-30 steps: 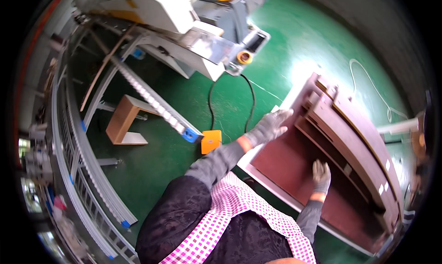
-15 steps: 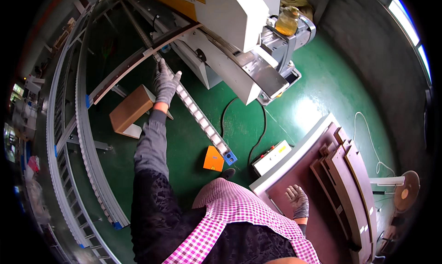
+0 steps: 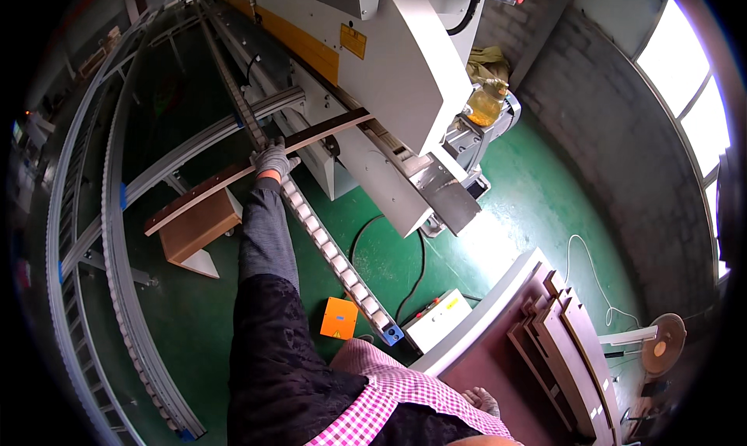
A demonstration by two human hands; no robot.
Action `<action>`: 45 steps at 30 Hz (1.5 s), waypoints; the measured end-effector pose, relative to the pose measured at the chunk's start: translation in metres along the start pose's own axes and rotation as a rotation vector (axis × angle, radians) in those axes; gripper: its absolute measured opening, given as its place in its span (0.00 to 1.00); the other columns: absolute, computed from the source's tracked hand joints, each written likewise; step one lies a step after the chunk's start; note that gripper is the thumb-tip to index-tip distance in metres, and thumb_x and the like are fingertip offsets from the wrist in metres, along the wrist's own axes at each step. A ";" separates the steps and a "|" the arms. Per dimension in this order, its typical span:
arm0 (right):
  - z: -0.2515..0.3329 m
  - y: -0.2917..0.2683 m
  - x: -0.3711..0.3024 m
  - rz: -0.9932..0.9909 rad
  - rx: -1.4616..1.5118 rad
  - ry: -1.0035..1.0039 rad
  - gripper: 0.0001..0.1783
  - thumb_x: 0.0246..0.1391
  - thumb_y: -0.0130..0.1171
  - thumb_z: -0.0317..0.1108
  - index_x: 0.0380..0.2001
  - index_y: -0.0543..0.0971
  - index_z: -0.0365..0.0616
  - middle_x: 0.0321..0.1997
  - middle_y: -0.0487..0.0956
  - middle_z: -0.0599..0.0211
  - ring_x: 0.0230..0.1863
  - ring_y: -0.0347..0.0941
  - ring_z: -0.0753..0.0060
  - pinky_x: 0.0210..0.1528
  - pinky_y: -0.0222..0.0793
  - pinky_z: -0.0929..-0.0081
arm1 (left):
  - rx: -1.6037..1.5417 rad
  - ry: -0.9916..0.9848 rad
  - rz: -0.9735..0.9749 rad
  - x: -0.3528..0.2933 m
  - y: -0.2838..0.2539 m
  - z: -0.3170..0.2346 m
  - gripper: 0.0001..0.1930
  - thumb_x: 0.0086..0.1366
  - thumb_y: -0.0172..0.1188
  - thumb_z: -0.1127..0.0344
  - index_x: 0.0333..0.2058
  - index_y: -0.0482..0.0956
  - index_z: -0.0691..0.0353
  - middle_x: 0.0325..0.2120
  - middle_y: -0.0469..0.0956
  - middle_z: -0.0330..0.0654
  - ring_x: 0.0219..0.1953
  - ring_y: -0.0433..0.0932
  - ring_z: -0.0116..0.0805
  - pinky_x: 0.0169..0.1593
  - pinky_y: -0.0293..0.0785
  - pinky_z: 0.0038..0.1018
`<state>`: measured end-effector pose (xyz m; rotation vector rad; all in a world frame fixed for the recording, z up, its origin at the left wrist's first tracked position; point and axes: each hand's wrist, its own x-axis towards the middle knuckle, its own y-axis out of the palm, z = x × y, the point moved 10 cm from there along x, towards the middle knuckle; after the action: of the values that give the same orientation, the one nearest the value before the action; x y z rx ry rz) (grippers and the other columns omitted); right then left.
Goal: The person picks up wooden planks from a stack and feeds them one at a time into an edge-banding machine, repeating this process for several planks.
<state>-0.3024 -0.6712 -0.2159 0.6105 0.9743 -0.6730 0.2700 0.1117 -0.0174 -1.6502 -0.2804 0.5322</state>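
Observation:
A long narrow brown board (image 3: 327,130) lies aslant across the roller rail, its far end against the machine. My left hand (image 3: 272,161), in a grey glove, is closed around the board's middle, with the arm stretched forward. Under the board runs the roller rail (image 3: 336,258), with white rollers and a blue end cap. Low at the right, my right hand (image 3: 482,402) hangs beside the checked apron, partly hidden by it. Its gloved fingers look loosely apart, and no object shows in them. Nearest to it is the brown-topped table (image 3: 486,362).
A large white machine (image 3: 401,65) stands ahead, with a jar of yellow liquid (image 3: 484,106) beyond it. Stacked brown boards (image 3: 564,353) lie on the table. Curved roller rails (image 3: 124,306) run along the left. An orange box (image 3: 339,318), a white box (image 3: 438,320) and a black cable are on the floor.
My left hand and the board have shifted; the board now slants across the roller rail, away from the left rails. My right hand has lowered closer to the apron. The view has tilted up.

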 end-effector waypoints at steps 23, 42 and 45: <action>0.001 0.284 -0.167 0.982 -0.741 -0.390 0.35 0.65 0.58 0.55 0.64 0.70 0.40 0.45 0.78 0.66 0.43 0.75 0.74 0.47 0.74 0.72 | -0.237 0.439 0.044 -0.480 0.023 -0.054 0.41 0.42 0.76 0.64 0.57 0.71 0.70 0.49 0.69 0.56 0.51 0.73 0.52 0.57 0.74 0.43; 0.210 -0.207 0.001 0.049 0.856 -0.531 0.21 0.62 0.63 0.52 0.51 0.75 0.54 0.48 0.83 0.67 0.50 0.81 0.59 0.52 0.78 0.44 | 0.282 1.653 -0.002 -0.639 0.104 -0.447 0.45 0.43 0.79 0.59 0.61 0.70 0.61 0.37 0.78 0.49 0.41 0.80 0.50 0.47 0.76 0.43; 0.226 -0.274 0.035 -0.070 0.870 -0.526 0.19 0.64 0.61 0.47 0.52 0.74 0.50 0.53 0.81 0.66 0.53 0.79 0.58 0.55 0.77 0.43 | 0.227 1.703 0.035 -0.636 0.132 -0.479 0.43 0.43 0.79 0.59 0.59 0.72 0.62 0.40 0.79 0.49 0.43 0.80 0.50 0.49 0.76 0.43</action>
<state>-0.3728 -1.0206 -0.1949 1.0830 0.1710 -1.2575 -0.0573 -0.6256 0.0039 -1.3695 1.0141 -0.8614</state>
